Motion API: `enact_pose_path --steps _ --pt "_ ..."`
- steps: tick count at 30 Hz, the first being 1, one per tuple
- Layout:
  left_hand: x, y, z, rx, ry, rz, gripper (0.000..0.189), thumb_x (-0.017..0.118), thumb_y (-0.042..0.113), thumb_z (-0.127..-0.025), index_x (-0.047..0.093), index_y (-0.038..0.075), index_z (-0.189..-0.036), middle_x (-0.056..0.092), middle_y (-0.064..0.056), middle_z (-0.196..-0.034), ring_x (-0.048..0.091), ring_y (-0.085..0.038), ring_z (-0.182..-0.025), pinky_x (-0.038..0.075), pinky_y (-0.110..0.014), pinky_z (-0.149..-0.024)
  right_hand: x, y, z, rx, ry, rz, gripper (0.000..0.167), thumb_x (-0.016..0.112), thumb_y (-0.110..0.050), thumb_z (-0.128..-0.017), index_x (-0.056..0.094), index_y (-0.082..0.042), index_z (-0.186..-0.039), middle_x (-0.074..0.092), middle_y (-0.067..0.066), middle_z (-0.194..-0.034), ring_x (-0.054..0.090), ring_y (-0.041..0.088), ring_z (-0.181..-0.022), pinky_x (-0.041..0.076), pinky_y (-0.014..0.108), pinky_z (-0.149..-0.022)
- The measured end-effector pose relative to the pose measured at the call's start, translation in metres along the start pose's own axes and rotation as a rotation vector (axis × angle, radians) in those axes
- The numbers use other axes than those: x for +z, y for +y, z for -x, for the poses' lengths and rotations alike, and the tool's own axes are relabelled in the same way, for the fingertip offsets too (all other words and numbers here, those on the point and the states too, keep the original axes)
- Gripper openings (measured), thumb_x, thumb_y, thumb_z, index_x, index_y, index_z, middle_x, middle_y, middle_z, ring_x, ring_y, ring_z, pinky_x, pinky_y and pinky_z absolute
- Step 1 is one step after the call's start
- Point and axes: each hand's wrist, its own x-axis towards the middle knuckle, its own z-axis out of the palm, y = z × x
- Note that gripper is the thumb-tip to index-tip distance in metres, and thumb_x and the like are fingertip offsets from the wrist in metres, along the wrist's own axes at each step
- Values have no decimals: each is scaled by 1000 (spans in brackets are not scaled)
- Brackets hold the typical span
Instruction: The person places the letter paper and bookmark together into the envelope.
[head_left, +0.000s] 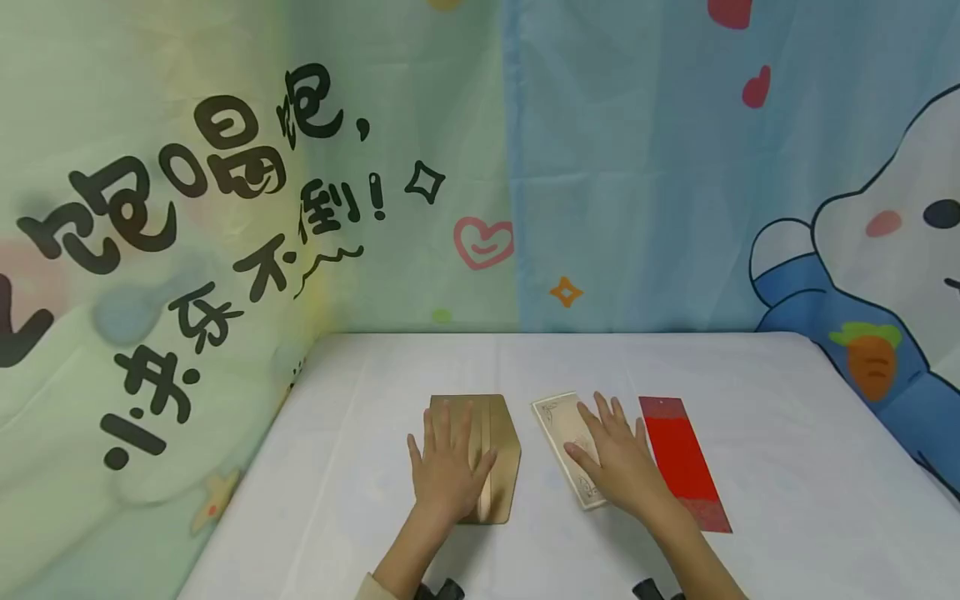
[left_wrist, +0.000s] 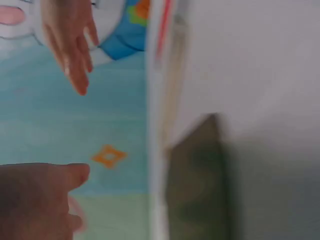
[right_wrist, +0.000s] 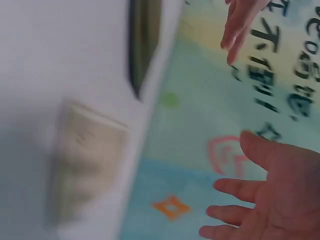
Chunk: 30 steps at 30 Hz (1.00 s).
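Observation:
My left hand [head_left: 446, 473], fingers spread straight, is above a flat gold folder-like piece [head_left: 506, 450] with two angled corners and a lighter lengthwise strip. The left wrist view shows a gap between hand and gold piece [left_wrist: 197, 192]. My right hand [head_left: 626, 467] is likewise spread out, over a narrow cream piece [head_left: 558, 413] with ornate corner patterns, lying aslant. In the right wrist view this cream piece [right_wrist: 92, 160] lies apart from the fingers. Just right of it is a long flat red strip [head_left: 686, 458], partly hidden by my right hand and forearm.
A white-covered table [head_left: 780, 400] carries all three flat pieces. Behind it hangs a printed cloth backdrop [head_left: 615, 167] with hearts, lettering and a cartoon animal; it also runs along the left side. Dark objects [head_left: 450, 590] show beneath the wrists at the bottom edge.

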Motion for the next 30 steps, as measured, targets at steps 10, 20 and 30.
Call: enact_pose_path --steps 10,20,30 --pt "62 -25 2 -23 -145 -15 69 39 57 -90 29 18 -146 19 -17 -150 8 -42 -136 13 -63 -100 69 28 3 -5 -156 -32 48 52 -15 -92 43 -1 -137 27 26 -144 18 46 -132 12 66 -97" --pt "88 -7 0 -19 -97 -78 69 30 61 -90 29 21 -146 17 -17 -151 7 -41 -136 10 -64 -100 71 50 8 73 -120 47 48 49 -13 -91 42 -4 -138 29 29 -142 19 47 -131 9 66 -98" --pt "85 -5 1 31 -73 -79 67 29 60 -91 28 22 -146 18 -15 -151 8 -41 -136 11 -64 -100 67 28 0 100 -76 -2 52 56 -21 -89 43 -2 -136 27 30 -142 18 47 -131 11 62 -101"
